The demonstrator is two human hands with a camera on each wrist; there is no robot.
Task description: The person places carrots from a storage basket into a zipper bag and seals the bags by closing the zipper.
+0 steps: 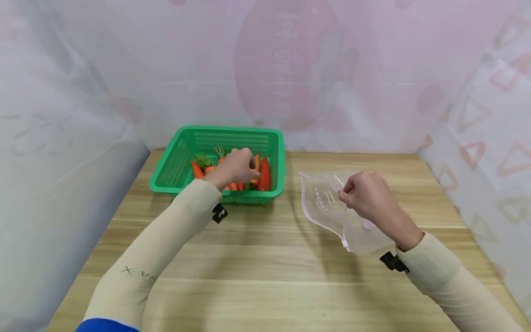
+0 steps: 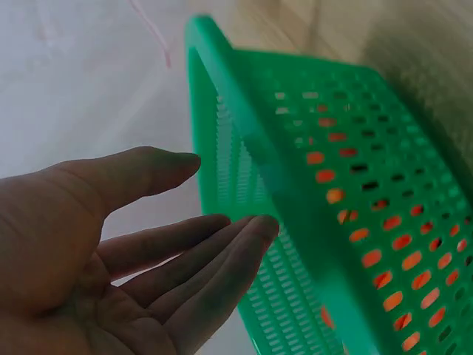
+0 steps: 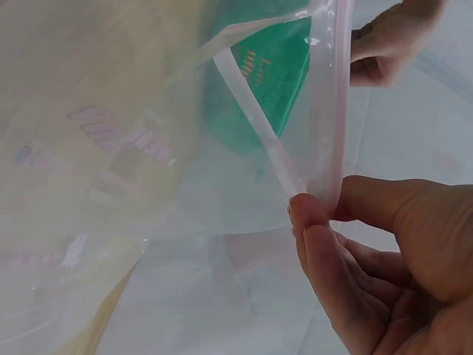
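Head view, from the left: a rectangular green plastic basket with slotted walls (image 1: pixel 232 139) sits at the back of the pale wood-grain desk (image 1: pixel 257 258); inside lie a green leaf (image 1: pixel 202 161), several orange carrots (image 1: pixel 197 170) and, against the right wall, a smooth red cone-shaped vegetable (image 1: pixel 264 174); the left of the two hands (image 1: pixel 235 166) reaches over the basket, its thumb well apart from its loosely extended fingers, with nothing between them; whether a fingertip touches the basket I cannot tell; right of the basket, a clear plastic zip bag with a pinkish-white edge (image 1: pixel 321 198) hangs tilted, a small white slider (image 1: pixel 345 244) at its near corner; the right hand (image 1: pixel 369 196) pinches the bag's edge between thumb and fingertips.
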